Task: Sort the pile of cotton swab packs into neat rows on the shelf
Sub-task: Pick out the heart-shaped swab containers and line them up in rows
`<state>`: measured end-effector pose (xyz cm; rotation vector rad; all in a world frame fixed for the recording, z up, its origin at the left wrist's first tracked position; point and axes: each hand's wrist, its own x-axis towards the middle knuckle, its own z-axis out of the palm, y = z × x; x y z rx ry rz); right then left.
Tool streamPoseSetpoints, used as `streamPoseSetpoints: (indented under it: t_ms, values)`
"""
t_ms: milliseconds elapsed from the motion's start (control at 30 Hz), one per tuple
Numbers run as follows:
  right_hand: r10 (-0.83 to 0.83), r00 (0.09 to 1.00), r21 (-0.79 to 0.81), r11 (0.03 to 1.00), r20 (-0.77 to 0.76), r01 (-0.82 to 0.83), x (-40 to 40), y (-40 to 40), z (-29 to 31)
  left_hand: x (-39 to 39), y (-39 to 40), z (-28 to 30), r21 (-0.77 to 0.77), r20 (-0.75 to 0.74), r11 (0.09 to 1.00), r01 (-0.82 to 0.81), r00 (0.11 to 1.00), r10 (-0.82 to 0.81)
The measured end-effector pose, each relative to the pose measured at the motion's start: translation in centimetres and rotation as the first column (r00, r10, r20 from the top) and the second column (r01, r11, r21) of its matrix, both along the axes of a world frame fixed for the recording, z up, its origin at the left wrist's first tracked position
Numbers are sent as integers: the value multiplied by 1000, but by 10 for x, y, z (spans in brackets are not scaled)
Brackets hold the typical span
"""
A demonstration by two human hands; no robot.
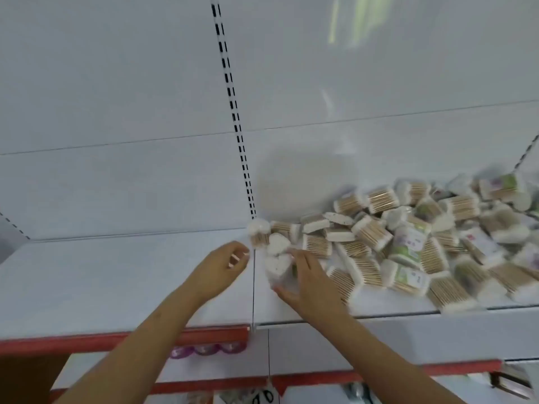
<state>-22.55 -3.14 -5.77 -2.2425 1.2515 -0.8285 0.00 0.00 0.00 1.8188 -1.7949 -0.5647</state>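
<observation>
A big loose pile of cotton swab packs point(423, 243) covers the right part of the white shelf point(116, 275). At the pile's left edge, by the shelf seam, a few packs stand in a short line point(275, 249). My right hand point(306, 281) grips the nearest pack of that line point(277, 268), thumb below it and fingers over its right side. My left hand point(224, 266) hovers just left of the line with its fingers loosely curled, holding nothing. The image is blurred by motion.
The shelf's left half is bare white board. A slotted upright point(233, 112) runs up the white back panel. A red price strip point(122, 339) edges the shelf front; a lower shelf with small items point(204, 351) shows beneath.
</observation>
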Motion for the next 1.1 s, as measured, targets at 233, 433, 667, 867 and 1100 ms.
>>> streamPoseSetpoints:
  t_ms: [233, 433, 667, 867, 1100]
  values:
    - [-61, 998, -143, 988, -12, 59, 24, -20, -12, -7, -6, -64, 105, -123, 994, 14, 992, -1]
    - [-9, 973, 139, 990, 231, -24, 33, -11, -6, -25, 3, -66, 20, -276, 996, 91, 958, -82]
    - [-40, 976, 79, 997, 214, 23, 28, -34, 14, 8, 0, -73, 21, -416, 999, -37, 908, 42]
    - [98, 987, 104, 991, -131, -84, 23, -70, 19, 12, -4, -78, 37, -459, 997, -74, 884, 83]
    - [110, 987, 184, 979, -113, -88, 27, -83, 15, 12, -5, -82, 58, -482, 995, -83, 870, 100]
